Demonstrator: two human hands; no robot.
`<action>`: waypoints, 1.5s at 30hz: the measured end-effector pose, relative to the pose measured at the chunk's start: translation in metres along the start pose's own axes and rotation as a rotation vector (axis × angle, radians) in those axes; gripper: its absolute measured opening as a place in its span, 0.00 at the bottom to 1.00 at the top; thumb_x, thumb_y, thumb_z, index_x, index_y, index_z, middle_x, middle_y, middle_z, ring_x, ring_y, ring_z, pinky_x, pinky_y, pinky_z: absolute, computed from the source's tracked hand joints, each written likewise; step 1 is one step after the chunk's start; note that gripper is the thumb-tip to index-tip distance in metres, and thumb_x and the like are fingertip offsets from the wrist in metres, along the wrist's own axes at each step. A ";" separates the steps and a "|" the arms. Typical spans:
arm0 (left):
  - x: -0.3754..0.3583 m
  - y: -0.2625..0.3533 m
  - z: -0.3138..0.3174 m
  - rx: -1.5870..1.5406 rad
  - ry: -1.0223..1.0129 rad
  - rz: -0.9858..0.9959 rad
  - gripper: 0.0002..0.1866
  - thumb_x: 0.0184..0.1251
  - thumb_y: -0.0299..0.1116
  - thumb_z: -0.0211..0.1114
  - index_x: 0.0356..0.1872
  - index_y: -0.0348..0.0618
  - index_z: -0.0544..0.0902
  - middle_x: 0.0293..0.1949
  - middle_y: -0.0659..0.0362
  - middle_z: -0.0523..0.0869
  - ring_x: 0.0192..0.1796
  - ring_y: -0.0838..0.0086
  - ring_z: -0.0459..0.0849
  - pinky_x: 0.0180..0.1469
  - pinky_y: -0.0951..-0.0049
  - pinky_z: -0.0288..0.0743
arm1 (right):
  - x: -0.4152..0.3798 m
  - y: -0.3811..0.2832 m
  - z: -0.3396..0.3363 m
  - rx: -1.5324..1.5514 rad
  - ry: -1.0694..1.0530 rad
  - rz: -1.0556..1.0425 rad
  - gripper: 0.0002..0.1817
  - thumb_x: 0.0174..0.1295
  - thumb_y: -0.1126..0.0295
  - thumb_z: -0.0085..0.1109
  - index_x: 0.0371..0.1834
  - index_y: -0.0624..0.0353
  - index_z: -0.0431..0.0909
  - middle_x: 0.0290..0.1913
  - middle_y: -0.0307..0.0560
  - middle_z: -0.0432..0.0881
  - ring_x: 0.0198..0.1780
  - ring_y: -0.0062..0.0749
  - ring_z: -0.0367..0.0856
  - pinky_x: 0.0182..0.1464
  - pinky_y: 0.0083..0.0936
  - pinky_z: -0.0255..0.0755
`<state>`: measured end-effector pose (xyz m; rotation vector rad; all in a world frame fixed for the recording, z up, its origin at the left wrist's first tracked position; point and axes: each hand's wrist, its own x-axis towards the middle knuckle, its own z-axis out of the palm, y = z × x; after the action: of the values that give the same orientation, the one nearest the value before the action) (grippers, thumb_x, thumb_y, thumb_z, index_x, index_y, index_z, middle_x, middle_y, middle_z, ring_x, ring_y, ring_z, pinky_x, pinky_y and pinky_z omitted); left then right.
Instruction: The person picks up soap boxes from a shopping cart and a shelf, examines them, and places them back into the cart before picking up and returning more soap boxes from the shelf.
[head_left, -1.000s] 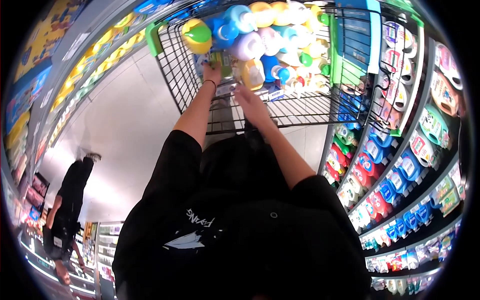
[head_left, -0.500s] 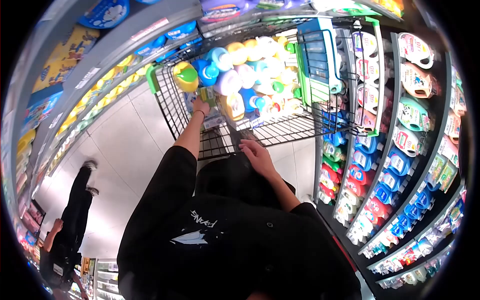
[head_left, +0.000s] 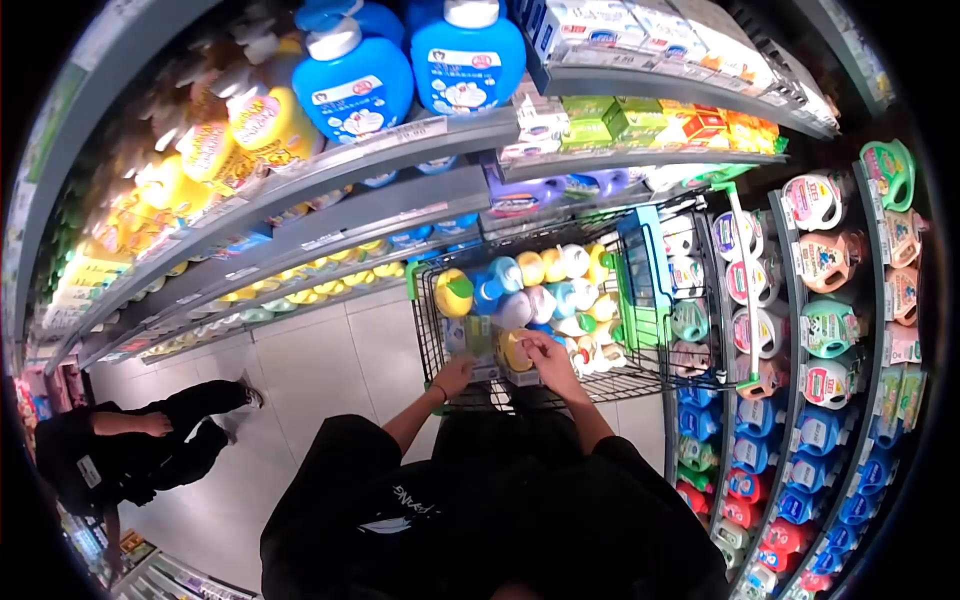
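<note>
My left hand (head_left: pixel 455 376) is over the near-left part of the shopping cart (head_left: pixel 452 400), beside flat printed packages (head_left: pixel 467 336); its fingers are too small and blurred to make out a grip. My right hand (head_left: pixel 548 357) hovers at a cream-yellow bottle (head_left: pixel 514 352), fingers bent together; whatever they hold, if anything, is hidden. Pump bottles fill the cart's middle and far side, among them a yellow one with a green top (head_left: pixel 454 292) and a blue one (head_left: pixel 488 292).
Shelves of blue bottles (head_left: pixel 355 90) and yellow bottles (head_left: pixel 270 125) rise ahead and left. Detergent jugs (head_left: pixel 828 262) line the right shelves. A person in dark clothes (head_left: pixel 150 440) stands at left on the tiled floor (head_left: pixel 310 350).
My view has tilted up, showing more upper shelf. My left hand has drawn back toward the cart's near edge. My right hand has moved from that edge in over the goods.
</note>
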<state>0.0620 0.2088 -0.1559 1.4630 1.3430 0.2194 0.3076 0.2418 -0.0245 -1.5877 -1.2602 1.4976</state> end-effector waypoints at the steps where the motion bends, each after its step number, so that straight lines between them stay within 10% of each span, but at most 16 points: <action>1: -0.007 0.003 -0.002 0.009 -0.013 -0.016 0.17 0.67 0.40 0.53 0.48 0.44 0.83 0.43 0.47 0.85 0.48 0.51 0.82 0.54 0.57 0.74 | 0.012 -0.013 0.000 0.057 0.009 -0.005 0.13 0.72 0.71 0.50 0.55 0.63 0.75 0.42 0.43 0.84 0.44 0.23 0.81 0.49 0.18 0.74; 12: -0.037 0.053 0.020 -0.220 0.161 -0.065 0.14 0.69 0.33 0.54 0.49 0.39 0.81 0.35 0.52 0.87 0.39 0.68 0.86 0.44 0.70 0.79 | 0.111 -0.126 -0.102 -0.082 0.092 -0.398 0.13 0.68 0.71 0.53 0.53 0.60 0.78 0.38 0.43 0.86 0.40 0.23 0.82 0.46 0.22 0.75; 17: -0.049 0.099 0.040 -0.200 0.291 -0.033 0.14 0.69 0.34 0.54 0.50 0.41 0.81 0.34 0.48 0.86 0.38 0.60 0.86 0.43 0.67 0.78 | 0.145 -0.191 -0.176 -0.301 0.252 -0.587 0.14 0.65 0.71 0.56 0.53 0.60 0.78 0.39 0.46 0.87 0.39 0.25 0.84 0.44 0.22 0.76; 23: -0.058 0.133 0.090 -0.122 0.207 -0.192 0.14 0.72 0.34 0.54 0.52 0.39 0.80 0.40 0.53 0.87 0.45 0.67 0.86 0.49 0.70 0.77 | 0.190 -0.224 -0.247 -0.688 0.433 -0.877 0.23 0.55 0.74 0.59 0.57 0.57 0.74 0.55 0.53 0.77 0.59 0.49 0.73 0.62 0.40 0.67; 34: -0.086 0.165 0.139 -0.191 0.372 -0.236 0.12 0.74 0.32 0.53 0.52 0.40 0.79 0.37 0.59 0.85 0.38 0.77 0.82 0.44 0.76 0.77 | 0.230 -0.222 -0.280 -1.016 0.449 -1.007 0.23 0.55 0.73 0.60 0.57 0.52 0.74 0.57 0.46 0.75 0.61 0.43 0.71 0.62 0.38 0.67; 35: -0.085 0.166 0.141 -0.234 0.446 -0.216 0.13 0.71 0.36 0.56 0.51 0.44 0.81 0.35 0.48 0.86 0.38 0.60 0.86 0.43 0.66 0.78 | 0.228 -0.221 -0.278 -1.022 0.460 -1.011 0.23 0.55 0.72 0.60 0.57 0.52 0.74 0.57 0.46 0.75 0.61 0.43 0.71 0.62 0.38 0.67; 45: -0.076 0.207 0.108 -0.228 0.599 -0.086 0.12 0.72 0.33 0.54 0.49 0.39 0.80 0.35 0.49 0.87 0.38 0.61 0.87 0.43 0.66 0.79 | 0.218 -0.221 -0.273 -1.074 0.556 -1.072 0.26 0.52 0.73 0.64 0.57 0.51 0.73 0.53 0.42 0.75 0.59 0.41 0.71 0.60 0.38 0.66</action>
<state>0.2373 0.1341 -0.0009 1.1842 1.7820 0.7753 0.5021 0.5676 0.1383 -1.2492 -2.1426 -0.3521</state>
